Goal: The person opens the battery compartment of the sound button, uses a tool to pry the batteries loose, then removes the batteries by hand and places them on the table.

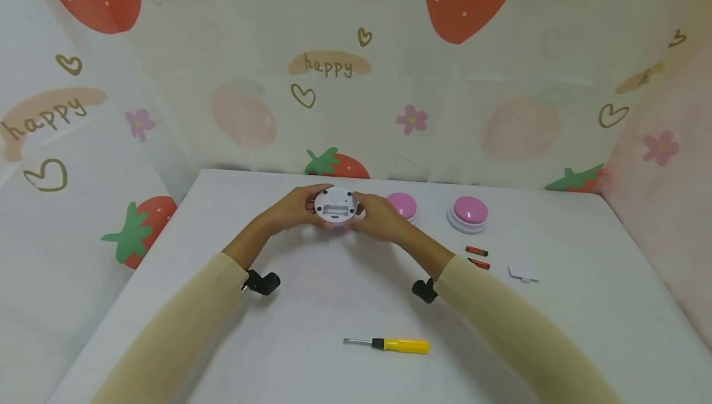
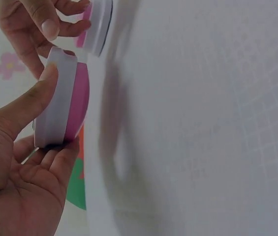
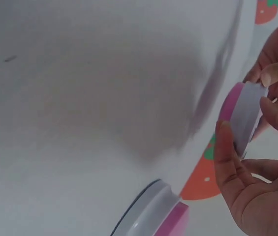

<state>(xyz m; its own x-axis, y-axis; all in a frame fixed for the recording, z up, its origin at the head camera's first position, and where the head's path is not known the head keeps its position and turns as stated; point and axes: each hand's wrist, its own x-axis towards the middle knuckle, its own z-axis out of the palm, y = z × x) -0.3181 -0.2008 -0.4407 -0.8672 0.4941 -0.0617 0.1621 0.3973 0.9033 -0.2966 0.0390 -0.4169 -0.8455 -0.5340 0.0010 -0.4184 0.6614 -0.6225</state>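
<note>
A round white push button (image 1: pixel 335 201) is held up over the table, its white underside towards the head camera. An uncovered battery compartment (image 1: pixel 336 210), dark feet and a patch of small holes show there. The left hand (image 1: pixel 297 209) grips its left side, with the thumb on the white base and fingers under the pink cap, as the left wrist view shows. At the opposite side is the right hand (image 1: pixel 379 215); in the right wrist view its thumb overlaps the white base (image 3: pixel 247 110) and a fingertip lies at the pink cap (image 3: pixel 230 103).
Two more pink-and-white push buttons (image 1: pixel 402 205) (image 1: pixel 470 211) stand behind and right of the right hand. Two red batteries (image 1: pixel 476 251) (image 1: pixel 479 264) and a small white cover (image 1: pixel 523 273) lie on the right. In front is a yellow-handled screwdriver (image 1: pixel 406 346). A printed cloth backs the white table (image 1: pixel 311 317).
</note>
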